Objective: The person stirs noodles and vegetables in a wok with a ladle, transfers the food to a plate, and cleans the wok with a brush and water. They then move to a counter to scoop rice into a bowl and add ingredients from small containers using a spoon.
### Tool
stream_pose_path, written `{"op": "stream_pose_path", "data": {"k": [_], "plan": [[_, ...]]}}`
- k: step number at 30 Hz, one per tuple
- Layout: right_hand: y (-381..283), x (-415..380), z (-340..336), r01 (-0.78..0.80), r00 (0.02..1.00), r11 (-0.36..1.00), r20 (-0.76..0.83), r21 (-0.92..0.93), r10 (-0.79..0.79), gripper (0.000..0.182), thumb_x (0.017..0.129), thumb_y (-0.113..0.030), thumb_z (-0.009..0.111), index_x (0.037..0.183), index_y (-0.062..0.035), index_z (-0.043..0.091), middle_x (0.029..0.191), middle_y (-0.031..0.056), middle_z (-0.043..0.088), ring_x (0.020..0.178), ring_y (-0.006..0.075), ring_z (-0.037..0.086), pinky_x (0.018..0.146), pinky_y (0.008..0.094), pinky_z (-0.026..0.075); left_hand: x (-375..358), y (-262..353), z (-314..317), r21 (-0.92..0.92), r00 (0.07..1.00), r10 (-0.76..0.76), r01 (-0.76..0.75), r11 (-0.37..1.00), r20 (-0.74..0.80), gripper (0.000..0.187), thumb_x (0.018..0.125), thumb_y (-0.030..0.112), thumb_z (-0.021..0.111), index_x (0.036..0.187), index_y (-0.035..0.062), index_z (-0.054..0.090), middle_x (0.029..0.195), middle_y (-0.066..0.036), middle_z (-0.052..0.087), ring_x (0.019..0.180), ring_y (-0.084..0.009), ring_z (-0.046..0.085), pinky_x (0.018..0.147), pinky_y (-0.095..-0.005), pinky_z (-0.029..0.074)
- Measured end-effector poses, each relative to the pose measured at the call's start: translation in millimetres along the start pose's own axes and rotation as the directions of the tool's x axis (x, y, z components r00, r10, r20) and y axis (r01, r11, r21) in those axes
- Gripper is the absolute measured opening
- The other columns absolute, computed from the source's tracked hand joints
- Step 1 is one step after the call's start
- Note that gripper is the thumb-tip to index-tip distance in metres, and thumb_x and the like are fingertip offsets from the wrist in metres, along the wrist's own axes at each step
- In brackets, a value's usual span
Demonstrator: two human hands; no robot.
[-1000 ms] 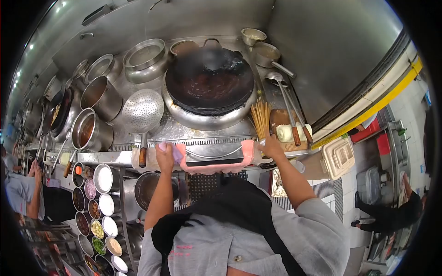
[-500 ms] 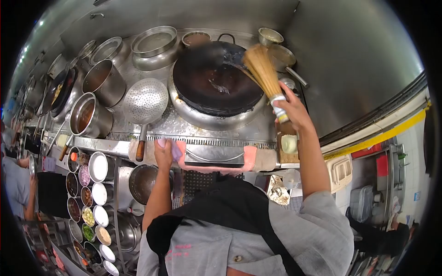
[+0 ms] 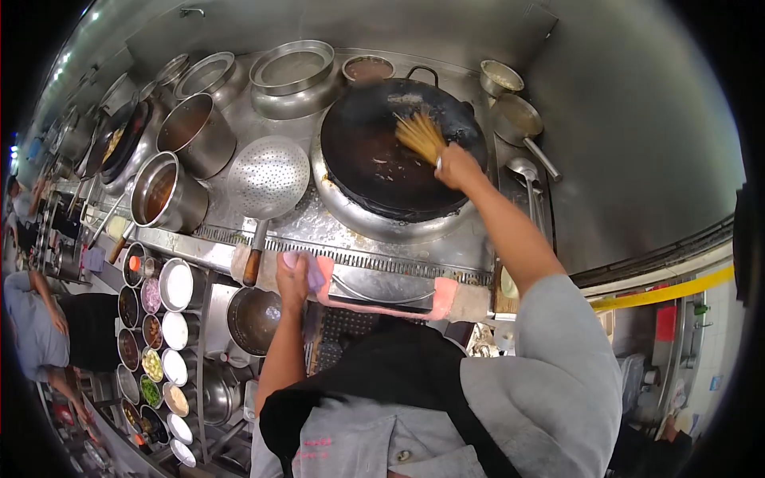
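My right hand (image 3: 460, 167) is closed round the handle of a bamboo wok brush (image 3: 420, 137), whose splayed bristles are down inside the black wok (image 3: 358, 151). Wet, shiny patches and a little liquid show in the wok, which sits on a round steel burner ring (image 3: 362, 221). At the stove's front edge, my left hand (image 3: 292, 277) is closed on a purple cloth (image 3: 316, 277). Close by that hand lies a large perforated skimmer (image 3: 269, 177) with a wooden handle. The brush handle is mostly hidden by my right hand.
Steel pots (image 3: 197, 135) with dark contents stand on the left. To the wok's right are a small pan (image 3: 516, 119), a bowl (image 3: 501, 77) and a ladle (image 3: 523, 169). Ingredient bowls (image 3: 175, 283) line a rack at lower left. Another person (image 3: 40, 319) stands at far left.
My right hand has moved the brush from above the wok's right rim down and left into the wok. The view has shifted slightly. My left hand stays at the front edge.
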State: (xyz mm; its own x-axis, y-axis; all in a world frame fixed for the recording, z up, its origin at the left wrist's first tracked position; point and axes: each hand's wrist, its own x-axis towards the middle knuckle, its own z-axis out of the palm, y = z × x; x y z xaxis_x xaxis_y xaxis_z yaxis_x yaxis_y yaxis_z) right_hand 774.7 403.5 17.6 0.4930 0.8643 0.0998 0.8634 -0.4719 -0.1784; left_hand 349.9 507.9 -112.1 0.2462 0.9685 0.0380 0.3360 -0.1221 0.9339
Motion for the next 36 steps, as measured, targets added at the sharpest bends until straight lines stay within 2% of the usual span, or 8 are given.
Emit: {"op": "stream_pose_path", "data": {"k": [2, 7, 12, 16, 23, 28, 30, 36], "plan": [[-25, -37, -25, 0.032, 0.984, 0.998, 0.179, -0.047, -0.024, 0.047, 0.078, -0.021, 0.071, 0.121, -0.0051, 0.058, 0.114, 0.0269, 0.059, 0.102, 0.0465, 0.063, 0.091, 0.0512, 0.051, 3, -7, 4, 0.041, 0.999, 0.023, -0.022, 0.999, -0.024, 0.036, 0.089, 0.029, 0.065, 0.106, -0.0018, 0.057, 0.092, -0.015, 0.063, 0.086, -0.0212, 0.06, 0.08, -0.0356, 0.049], [5, 11, -22, -0.17, 0.982, 0.985, 0.085, -0.001, 0.169, 0.037, 0.083, -0.019, 0.066, 0.116, -0.0008, 0.065, 0.123, 0.0275, 0.056, 0.111, 0.0444, 0.061, 0.096, 0.0485, 0.05, 2, -13, 3, 0.003, 0.998, 0.065, -0.065, 0.998, 0.01, 0.039, 0.088, 0.032, 0.065, 0.105, -0.0011, 0.056, 0.092, -0.024, 0.065, 0.086, -0.0336, 0.064, 0.079, -0.0422, 0.049], [-39, -27, -25, 0.017, 0.984, 0.998, 0.176, -0.058, -0.006, 0.042, 0.085, -0.022, 0.065, 0.12, 0.0005, 0.063, 0.126, 0.0276, 0.055, 0.112, 0.0435, 0.061, 0.098, 0.048, 0.05, 9, -11, 6, 0.044, 0.999, 0.044, -0.043, 0.998, -0.026, 0.039, 0.088, 0.032, 0.065, 0.106, -0.0013, 0.057, 0.093, -0.023, 0.066, 0.086, -0.0334, 0.064, 0.08, -0.0416, 0.049], [-2, 26, -12, -0.235, 0.972, 0.966, 0.034, 0.104, 0.233, 0.041, 0.084, -0.023, 0.066, 0.119, -0.0011, 0.064, 0.128, 0.028, 0.055, 0.112, 0.0435, 0.061, 0.097, 0.0465, 0.05, 4, -15, 3, 0.034, 0.997, 0.071, -0.07, 0.997, -0.015, 0.037, 0.088, 0.03, 0.065, 0.106, -0.0014, 0.057, 0.093, -0.023, 0.066, 0.087, -0.0333, 0.065, 0.08, -0.0415, 0.05], [-66, -61, -28, 0.074, 0.96, 0.99, 0.259, 0.122, -0.104, 0.047, 0.082, -0.02, 0.063, 0.125, -0.0031, 0.056, 0.129, 0.0304, 0.053, 0.107, 0.0453, 0.062, 0.096, 0.0485, 0.049, 6, -19, 4, 0.034, 0.995, 0.102, -0.102, 0.994, -0.013, 0.036, 0.089, 0.029, 0.065, 0.107, -0.0012, 0.057, 0.094, -0.022, 0.066, 0.088, -0.0331, 0.064, 0.081, -0.0413, 0.049], [23, -71, -70, -0.191, 0.889, 0.98, 0.412, -0.063, 0.2, 0.047, 0.082, -0.021, 0.065, 0.126, -0.005, 0.058, 0.128, 0.0261, 0.057, 0.114, 0.041, 0.06, 0.098, 0.0474, 0.049, 5, -18, 4, 0.012, 0.997, 0.082, -0.082, 0.997, -0.014, 0.035, 0.089, 0.028, 0.065, 0.107, -0.0011, 0.057, 0.094, -0.022, 0.065, 0.087, -0.0327, 0.064, 0.081, -0.0409, 0.049], [33, -75, -65, -0.296, 0.95, 0.955, 0.098, -0.03, 0.297, 0.047, 0.082, -0.022, 0.067, 0.125, -0.0047, 0.059, 0.121, 0.0259, 0.061, 0.112, 0.041, 0.061, 0.096, 0.0479, 0.05, 6, -20, 5, 0.003, 0.996, 0.094, -0.094, 0.996, -0.012, 0.034, 0.089, 0.028, 0.064, 0.106, -0.001, 0.057, 0.094, -0.022, 0.065, 0.087, -0.032, 0.063, 0.081, -0.0406, 0.049], [53, -73, -57, -0.197, 0.936, 0.979, 0.286, -0.052, 0.204, 0.051, 0.084, -0.021, 0.066, 0.131, -0.0057, 0.054, 0.12, 0.028, 0.059, 0.111, 0.0443, 0.06, 0.096, 0.0477, 0.05, 4, -13, 4, 0.048, 0.993, 0.113, -0.111, 0.993, -0.027, 0.035, 0.088, 0.028, 0.065, 0.106, -0.0016, 0.057, 0.093, -0.02, 0.065, 0.087, -0.0296, 0.063, 0.081, -0.0395, 0.049]]}}
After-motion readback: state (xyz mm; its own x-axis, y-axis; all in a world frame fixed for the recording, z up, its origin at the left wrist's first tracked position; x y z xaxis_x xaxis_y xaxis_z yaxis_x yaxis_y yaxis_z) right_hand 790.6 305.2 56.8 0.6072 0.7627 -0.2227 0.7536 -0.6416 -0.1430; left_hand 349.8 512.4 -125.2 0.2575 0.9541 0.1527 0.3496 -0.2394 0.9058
